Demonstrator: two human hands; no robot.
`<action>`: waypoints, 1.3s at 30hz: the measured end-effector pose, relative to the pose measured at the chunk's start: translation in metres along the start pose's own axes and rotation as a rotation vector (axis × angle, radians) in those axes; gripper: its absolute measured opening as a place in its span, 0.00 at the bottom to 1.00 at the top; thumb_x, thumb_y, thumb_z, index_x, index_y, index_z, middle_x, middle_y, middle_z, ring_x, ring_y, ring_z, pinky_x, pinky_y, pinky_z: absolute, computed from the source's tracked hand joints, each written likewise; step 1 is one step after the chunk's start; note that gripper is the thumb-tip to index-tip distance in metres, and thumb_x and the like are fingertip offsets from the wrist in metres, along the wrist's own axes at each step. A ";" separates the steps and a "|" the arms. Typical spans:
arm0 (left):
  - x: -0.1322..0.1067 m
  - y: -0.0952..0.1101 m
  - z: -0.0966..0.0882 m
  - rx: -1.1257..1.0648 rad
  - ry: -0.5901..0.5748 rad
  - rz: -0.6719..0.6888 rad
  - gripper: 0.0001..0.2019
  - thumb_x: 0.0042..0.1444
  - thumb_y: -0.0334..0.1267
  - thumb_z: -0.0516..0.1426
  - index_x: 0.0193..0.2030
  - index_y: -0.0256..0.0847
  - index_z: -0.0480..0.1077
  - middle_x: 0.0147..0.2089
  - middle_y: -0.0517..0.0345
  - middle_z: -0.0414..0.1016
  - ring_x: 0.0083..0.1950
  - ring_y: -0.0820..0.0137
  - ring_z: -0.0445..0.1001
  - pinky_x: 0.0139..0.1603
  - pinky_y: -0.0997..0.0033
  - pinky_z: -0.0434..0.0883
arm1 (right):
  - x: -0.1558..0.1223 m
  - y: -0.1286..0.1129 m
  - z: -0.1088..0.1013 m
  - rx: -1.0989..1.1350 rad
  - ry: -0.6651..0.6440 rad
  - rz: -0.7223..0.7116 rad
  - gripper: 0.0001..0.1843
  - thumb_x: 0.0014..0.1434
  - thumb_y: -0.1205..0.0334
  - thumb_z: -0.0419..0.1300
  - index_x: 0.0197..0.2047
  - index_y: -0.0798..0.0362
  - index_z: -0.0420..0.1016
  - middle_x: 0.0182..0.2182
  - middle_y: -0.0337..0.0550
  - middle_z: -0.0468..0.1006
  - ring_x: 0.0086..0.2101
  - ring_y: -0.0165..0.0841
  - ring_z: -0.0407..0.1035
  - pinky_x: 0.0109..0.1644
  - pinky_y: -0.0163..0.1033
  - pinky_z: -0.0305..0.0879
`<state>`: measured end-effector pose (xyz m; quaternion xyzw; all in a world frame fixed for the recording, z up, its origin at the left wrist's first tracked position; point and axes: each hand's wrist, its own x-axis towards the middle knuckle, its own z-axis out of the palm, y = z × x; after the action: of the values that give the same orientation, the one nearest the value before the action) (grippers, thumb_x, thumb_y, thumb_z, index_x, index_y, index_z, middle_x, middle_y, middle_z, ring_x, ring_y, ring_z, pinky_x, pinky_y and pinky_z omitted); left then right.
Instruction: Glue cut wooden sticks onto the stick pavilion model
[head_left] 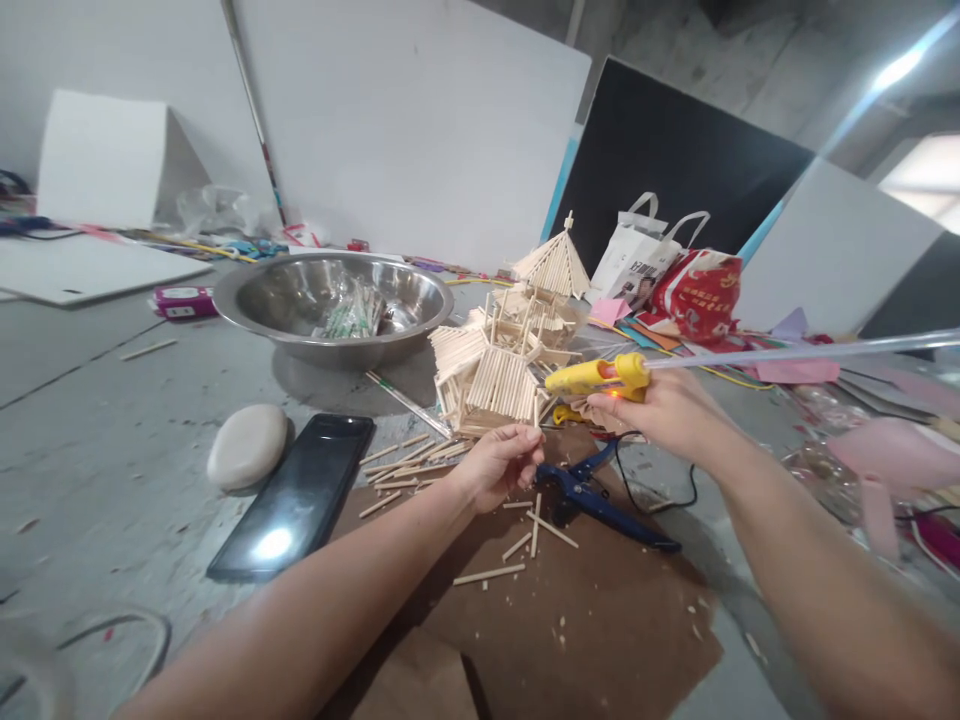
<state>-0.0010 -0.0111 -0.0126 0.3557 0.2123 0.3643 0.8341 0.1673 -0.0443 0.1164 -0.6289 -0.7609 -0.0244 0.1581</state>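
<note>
My right hand point(671, 415) is wrapped round a yellow hot glue gun point(596, 376) with a long clear glue stick out of its back and a small orange light. Its nozzle points left, close to the stick model. In a pinch, my left hand point(506, 465) holds a short wooden stick point(537, 408) upright just below the nozzle. Behind the hands stands a pagoda-like model of wooden sticks point(502, 380), with tiered roofs. Blue-handled cutters point(600, 505) lie below my right hand, and cut stick pieces point(489, 575) are scattered on the brown board point(585, 620).
A steel basin point(259, 335) holding packs of sticks stands at back left. A phone point(300, 500) and a pale rounded object point(247, 447) lie at left. The glue gun's black cord point(686, 490) curves beside the cutters. Bags point(697, 295) and coloured paper sit at back right.
</note>
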 end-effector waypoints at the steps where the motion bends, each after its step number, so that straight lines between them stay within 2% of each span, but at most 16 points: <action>1: 0.000 0.000 -0.001 0.002 -0.003 0.004 0.09 0.44 0.38 0.58 0.25 0.35 0.64 0.19 0.64 0.65 0.14 0.82 0.59 0.14 0.81 0.53 | 0.001 -0.002 -0.001 -0.022 -0.001 0.001 0.16 0.49 0.48 0.51 0.31 0.48 0.74 0.28 0.41 0.76 0.30 0.36 0.69 0.31 0.39 0.63; 7: 0.000 0.000 -0.003 0.021 -0.005 0.007 0.10 0.43 0.40 0.58 0.26 0.35 0.64 0.20 0.64 0.65 0.14 0.82 0.59 0.14 0.81 0.53 | 0.004 -0.005 -0.002 -0.109 -0.006 -0.008 0.18 0.49 0.46 0.50 0.31 0.48 0.74 0.26 0.42 0.76 0.28 0.36 0.69 0.28 0.38 0.61; 14: 0.001 0.001 -0.003 0.018 -0.003 -0.006 0.10 0.43 0.40 0.58 0.25 0.35 0.63 0.20 0.64 0.65 0.15 0.82 0.60 0.14 0.81 0.53 | 0.005 -0.006 -0.002 -0.171 0.049 -0.005 0.19 0.47 0.43 0.51 0.25 0.47 0.74 0.20 0.42 0.74 0.21 0.33 0.65 0.21 0.37 0.54; 27: 0.002 0.000 -0.005 0.028 -0.014 0.000 0.10 0.44 0.40 0.58 0.25 0.35 0.63 0.20 0.64 0.65 0.15 0.82 0.60 0.14 0.81 0.53 | 0.008 -0.011 -0.006 -0.225 0.006 0.002 0.19 0.47 0.43 0.50 0.25 0.48 0.74 0.18 0.42 0.72 0.20 0.32 0.63 0.21 0.37 0.51; 33: 0.001 -0.001 -0.006 0.035 -0.023 -0.001 0.11 0.43 0.41 0.58 0.24 0.35 0.62 0.20 0.64 0.65 0.14 0.82 0.60 0.13 0.81 0.52 | 0.009 -0.012 -0.008 -0.221 -0.013 -0.019 0.18 0.49 0.46 0.51 0.28 0.48 0.74 0.22 0.43 0.73 0.23 0.33 0.65 0.24 0.37 0.53; 39: -0.002 -0.003 -0.007 0.043 -0.016 -0.020 0.11 0.42 0.41 0.59 0.24 0.35 0.63 0.20 0.63 0.66 0.15 0.82 0.60 0.14 0.81 0.53 | 0.007 -0.007 -0.005 -0.187 0.031 -0.022 0.18 0.47 0.44 0.52 0.29 0.47 0.74 0.22 0.42 0.74 0.23 0.34 0.65 0.23 0.37 0.54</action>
<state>-0.0050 -0.0108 -0.0191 0.3741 0.2170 0.3486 0.8315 0.1602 -0.0399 0.1241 -0.6319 -0.7597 -0.1067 0.1104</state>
